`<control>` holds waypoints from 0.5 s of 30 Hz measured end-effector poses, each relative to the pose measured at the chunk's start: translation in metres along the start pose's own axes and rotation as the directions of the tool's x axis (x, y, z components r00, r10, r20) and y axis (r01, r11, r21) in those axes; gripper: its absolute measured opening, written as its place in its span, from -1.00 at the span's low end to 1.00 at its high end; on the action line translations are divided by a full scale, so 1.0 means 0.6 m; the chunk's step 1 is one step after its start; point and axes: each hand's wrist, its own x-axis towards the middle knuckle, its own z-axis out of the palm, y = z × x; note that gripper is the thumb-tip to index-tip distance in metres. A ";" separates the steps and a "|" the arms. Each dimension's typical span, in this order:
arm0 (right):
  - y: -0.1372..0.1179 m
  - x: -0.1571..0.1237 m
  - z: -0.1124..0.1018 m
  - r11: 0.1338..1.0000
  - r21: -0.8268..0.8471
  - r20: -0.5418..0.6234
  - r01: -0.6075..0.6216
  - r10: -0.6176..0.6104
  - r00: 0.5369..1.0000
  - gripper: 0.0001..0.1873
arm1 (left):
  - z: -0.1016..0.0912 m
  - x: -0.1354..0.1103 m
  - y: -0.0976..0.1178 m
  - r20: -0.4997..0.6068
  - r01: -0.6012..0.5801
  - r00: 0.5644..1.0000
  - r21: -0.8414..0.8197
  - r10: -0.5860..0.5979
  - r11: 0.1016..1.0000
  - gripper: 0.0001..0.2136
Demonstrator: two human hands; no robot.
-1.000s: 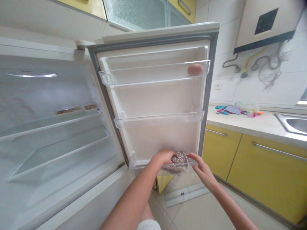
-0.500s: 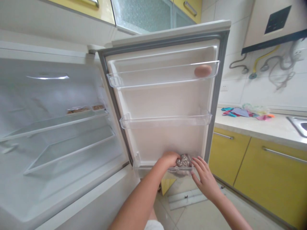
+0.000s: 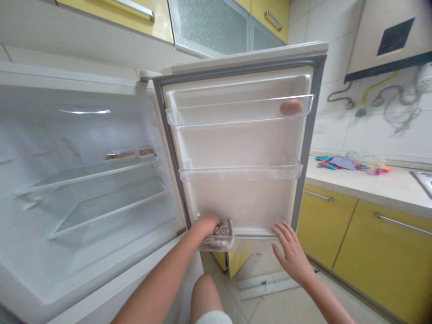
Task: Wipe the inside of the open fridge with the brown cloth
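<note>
Patterned cloth (image 3: 225, 230), one piece, gripped by left hand (image 3: 208, 223); right hand (image 3: 290, 253) spread wide; three door bins (image 3: 241, 173).

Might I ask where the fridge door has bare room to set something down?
The middle door shelf looks bare from end to end. The top shelf has room left of the brown oval item, and the bottom shelf between the patterned bundle and the right hand. The bottom shelf's left end is crowded: the left hand grips the bundle there.
</note>
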 end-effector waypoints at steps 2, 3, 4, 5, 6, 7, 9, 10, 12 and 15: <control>0.001 -0.001 0.002 1.000 0.009 0.002 -0.015 0.015 1.000 -0.54 | 0.000 0.003 0.008 -0.006 -0.017 1.000 -0.010 0.017 1.000 -0.68; 0.001 -0.001 0.002 1.000 0.015 0.004 -0.024 0.024 1.000 -0.54 | 0.000 0.006 0.012 -0.008 -0.027 1.000 -0.017 0.027 0.999 -0.66; 0.000 -0.001 0.003 0.999 0.020 0.006 -0.032 0.032 0.999 -0.53 | -0.001 0.009 0.019 -0.011 -0.038 0.999 -0.027 0.038 0.999 -0.65; -0.001 -0.001 0.003 0.999 0.027 0.008 -0.038 0.038 0.999 -0.53 | -0.002 0.013 0.027 -0.015 -0.051 0.999 -0.037 0.050 0.998 -0.65; -0.002 -0.002 0.003 0.999 0.033 0.009 -0.040 0.040 0.999 -0.53 | -0.003 0.018 0.038 -0.019 -0.067 0.998 -0.050 0.066 0.997 -0.65; -0.003 -0.002 0.004 0.998 0.041 0.008 -0.039 0.038 0.999 -0.53 | -0.004 0.025 0.052 -0.023 -0.084 0.996 -0.063 0.083 0.994 -0.65; -0.006 -0.005 0.004 0.998 0.057 -0.004 -0.040 0.040 0.999 -0.49 | -0.009 0.043 0.088 -0.033 -0.119 0.993 -0.090 0.116 0.989 -0.67; -0.007 -0.006 0.004 0.997 0.064 -0.013 -0.045 0.046 0.999 -0.44 | -0.012 0.053 0.109 -0.037 -0.132 0.991 -0.101 0.129 0.986 -0.68; -0.010 -0.009 0.005 0.996 0.072 -0.032 -0.058 0.060 0.998 -0.34 | -0.019 0.073 0.154 -0.049 -0.154 0.988 -0.123 0.149 0.980 -0.69; -0.015 -0.013 0.003 0.996 0.074 -0.050 -0.051 0.055 0.997 -0.27 | -0.032 0.100 0.218 -0.066 -0.188 0.981 -0.160 0.180 0.969 -0.69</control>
